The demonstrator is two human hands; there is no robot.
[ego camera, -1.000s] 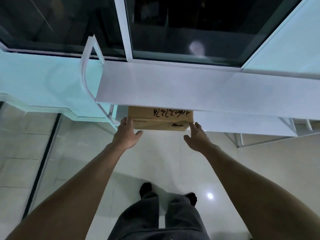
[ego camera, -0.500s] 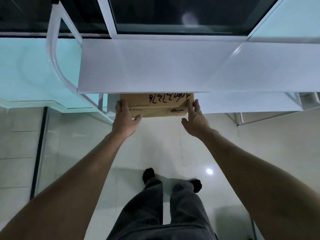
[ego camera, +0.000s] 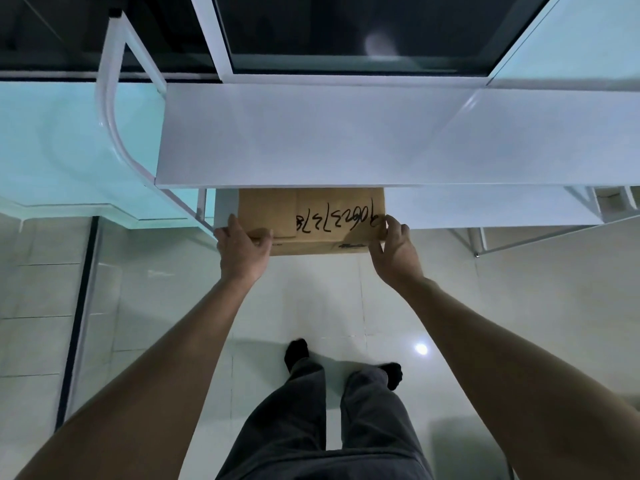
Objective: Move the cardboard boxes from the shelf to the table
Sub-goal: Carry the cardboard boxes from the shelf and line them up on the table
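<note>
A brown cardboard box with black handwritten numbers on its top sits on the lower white shelf board, its back part hidden under the upper board. My left hand grips the box's near left corner, thumb on top. My right hand grips the near right corner in the same way. The box's front edge sticks out past the shelf toward me.
The white shelf unit has a curved metal side frame at the left. A dark window lies behind it. Pale floor tiles and my legs are below. No table is in view.
Both hands have closed onto the box's near corners. The box now shows further out from under the upper board, and the view has tipped down and closer.
</note>
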